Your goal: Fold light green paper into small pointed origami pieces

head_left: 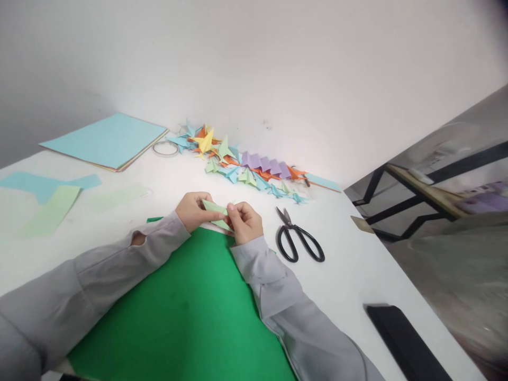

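Observation:
Between my two hands is a small piece of folded light green paper (214, 206), held above the table's near side. My left hand (194, 210) pinches its left end, with the thumb lying along the front. The fingertips of my right hand (246, 219) grip its right end. Parts of the paper are hidden behind the fingers. Just beyond my hands lies a row of folded paper figures (257, 168) in blue, green, orange, yellow and purple. Black-handled scissors (297, 235) rest to the right of my right hand, blades pointing away.
A stack of coloured paper sheets (107, 140) lies at the back left, beside a roll of tape (165, 148). Blue (39, 182) and green paper scraps (53, 211) are at the left. A black case (405, 341) sits near the right edge. Green cloth (186, 312) is under my forearms.

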A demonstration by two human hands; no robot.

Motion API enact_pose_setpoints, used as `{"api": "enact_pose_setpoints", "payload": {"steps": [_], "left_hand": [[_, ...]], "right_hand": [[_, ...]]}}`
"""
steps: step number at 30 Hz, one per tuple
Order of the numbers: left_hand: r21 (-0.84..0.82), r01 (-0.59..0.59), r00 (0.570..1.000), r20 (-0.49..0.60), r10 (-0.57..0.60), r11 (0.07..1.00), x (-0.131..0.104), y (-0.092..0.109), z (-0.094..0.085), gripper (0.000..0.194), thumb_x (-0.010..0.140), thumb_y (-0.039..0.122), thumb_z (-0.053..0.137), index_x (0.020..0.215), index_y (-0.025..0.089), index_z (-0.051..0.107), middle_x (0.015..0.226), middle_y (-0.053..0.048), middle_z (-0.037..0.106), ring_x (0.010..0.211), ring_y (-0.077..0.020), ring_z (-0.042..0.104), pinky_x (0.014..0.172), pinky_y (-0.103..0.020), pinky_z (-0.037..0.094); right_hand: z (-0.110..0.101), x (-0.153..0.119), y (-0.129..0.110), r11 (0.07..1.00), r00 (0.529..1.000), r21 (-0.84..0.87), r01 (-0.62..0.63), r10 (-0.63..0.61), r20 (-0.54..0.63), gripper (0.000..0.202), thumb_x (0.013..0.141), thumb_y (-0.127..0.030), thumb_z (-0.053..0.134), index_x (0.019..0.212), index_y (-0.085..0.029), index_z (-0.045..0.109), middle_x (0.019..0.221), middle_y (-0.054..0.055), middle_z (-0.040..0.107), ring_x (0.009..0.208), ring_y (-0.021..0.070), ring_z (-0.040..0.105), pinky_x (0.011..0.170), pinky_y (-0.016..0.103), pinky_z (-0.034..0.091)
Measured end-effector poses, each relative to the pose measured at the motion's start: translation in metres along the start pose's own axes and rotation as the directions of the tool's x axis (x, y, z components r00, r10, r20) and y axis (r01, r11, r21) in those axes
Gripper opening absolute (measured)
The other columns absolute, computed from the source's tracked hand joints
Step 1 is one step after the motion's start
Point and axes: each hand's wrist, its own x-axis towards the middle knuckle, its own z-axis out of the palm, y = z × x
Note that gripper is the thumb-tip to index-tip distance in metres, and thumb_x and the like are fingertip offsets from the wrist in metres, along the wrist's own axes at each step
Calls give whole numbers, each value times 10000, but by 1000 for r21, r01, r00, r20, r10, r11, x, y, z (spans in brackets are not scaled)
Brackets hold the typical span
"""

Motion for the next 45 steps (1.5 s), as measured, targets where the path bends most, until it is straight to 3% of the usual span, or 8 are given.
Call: {"api": "enact_pose_setpoints", "payload": {"steps": [17,29,35,45], "left_hand": [[-14,13,1000,-7,-13,1000,0,2,0,315,423,208,749,512,144,454,433,57,504,422,-74,450,429,-201,324],[-77,27,999,30,-25,997,0,-1,-1,317,451,208,755,535,139,457,424,62,512,404,-65,449,405,-186,320],[-192,58,992,122,-35,980,1,0,-2,323,426,174,768,583,133,489,475,44,556,458,-101,521,465,-225,390],[-221,59,993,109,-36,973,2,2,-1,297,412,108,750,593,121,514,497,38,575,489,-98,536,504,-224,418]], "right_hand": [[0,-3,-5,989,996,-126,82,-75,53,362,754,-471,508,536,-190,441,429,-66,462,377,65,392,386,205,317],[-2,-1,2,998,986,68,3,-14,164,352,705,-461,587,590,-211,368,417,-105,380,336,68,392,317,193,320],[-2,0,0,995,986,93,-17,1,169,358,703,-471,588,593,-209,371,407,-108,407,328,66,409,321,193,322],[-4,0,-1,995,989,83,-49,37,144,353,704,-483,581,608,-204,387,464,-83,512,350,67,445,344,191,334]]}}
